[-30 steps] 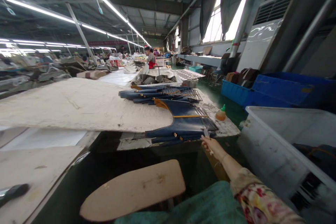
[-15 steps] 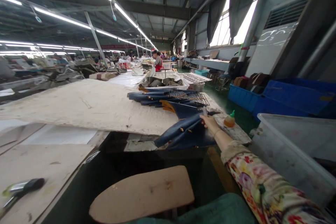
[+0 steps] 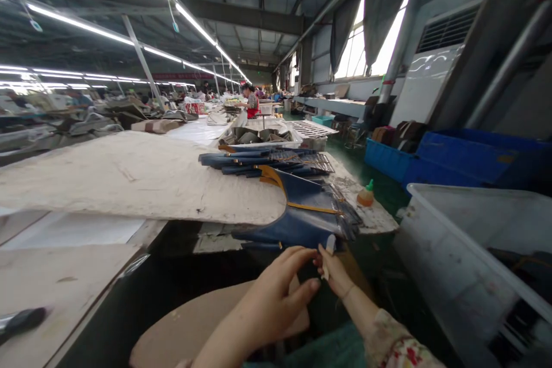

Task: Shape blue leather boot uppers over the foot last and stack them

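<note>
A dark blue leather piece with tan trim (image 3: 302,215) hangs off the front edge of the worktable. My right hand (image 3: 334,271) is closed in a pinch at that piece's near edge and holds a small white stick (image 3: 330,243) upright. Reaching in from the lower middle, my left hand (image 3: 276,299) has its fingers stretched out, the fingertips close to the same edge beside my right hand. Whether they touch the leather I cannot tell. A stack of similar blue pieces (image 3: 259,158) lies further back on the table.
An orange glue bottle (image 3: 365,195) stands at the table's right corner. A rough beige mat (image 3: 129,172) covers the table. A rounded wooden board (image 3: 194,322) sits below my hands. A white bin (image 3: 474,230) and blue crates (image 3: 452,155) stand at right. A dark-handled tool (image 3: 21,319) lies at left. A person in red (image 3: 250,100) works far off.
My right hand drew the blue piece back toward the table's front edge and came nearer to me. My left hand has come into view and reached up to the piece.
</note>
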`<state>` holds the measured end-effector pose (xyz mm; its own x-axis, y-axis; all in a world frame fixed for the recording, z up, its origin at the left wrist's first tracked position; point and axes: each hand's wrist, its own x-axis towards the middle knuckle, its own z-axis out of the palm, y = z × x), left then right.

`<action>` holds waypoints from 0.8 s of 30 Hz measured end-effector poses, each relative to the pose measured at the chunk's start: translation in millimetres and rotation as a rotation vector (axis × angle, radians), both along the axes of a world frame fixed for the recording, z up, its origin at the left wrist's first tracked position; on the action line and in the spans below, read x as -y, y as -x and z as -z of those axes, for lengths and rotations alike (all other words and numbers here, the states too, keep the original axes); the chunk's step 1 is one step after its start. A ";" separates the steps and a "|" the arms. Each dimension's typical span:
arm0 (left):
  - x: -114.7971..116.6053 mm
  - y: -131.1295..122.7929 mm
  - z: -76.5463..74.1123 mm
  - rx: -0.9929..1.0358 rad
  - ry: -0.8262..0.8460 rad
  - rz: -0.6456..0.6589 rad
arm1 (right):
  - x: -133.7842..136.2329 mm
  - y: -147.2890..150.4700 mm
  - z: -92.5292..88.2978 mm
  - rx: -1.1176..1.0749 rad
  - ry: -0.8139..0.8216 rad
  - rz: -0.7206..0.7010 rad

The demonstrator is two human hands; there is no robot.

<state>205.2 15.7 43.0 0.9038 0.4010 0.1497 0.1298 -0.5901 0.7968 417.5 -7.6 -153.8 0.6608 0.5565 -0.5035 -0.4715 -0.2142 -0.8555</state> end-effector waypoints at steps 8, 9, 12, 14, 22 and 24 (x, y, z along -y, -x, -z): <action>-42.8 -92.6 91.0 -0.429 -0.495 -0.109 | 10.2 -12.8 17.7 -0.062 -0.112 0.074; -44.1 -101.1 96.0 -0.436 -0.520 -0.111 | 9.0 -17.0 18.5 -0.059 -0.112 0.081; -48.1 -128.3 109.5 -0.452 -0.589 -0.109 | 0.7 -32.3 18.7 -0.038 -0.086 0.101; -52.7 -147.0 118.3 -0.457 -0.625 -0.115 | -6.7 -45.0 16.3 -0.018 -0.063 0.100; -76.7 -191.1 136.7 -0.480 -0.678 -0.176 | -13.1 -73.5 13.9 0.028 0.020 0.018; -78.4 -190.8 139.3 -0.484 -0.680 -0.162 | -8.9 -68.6 21.0 0.027 0.031 0.007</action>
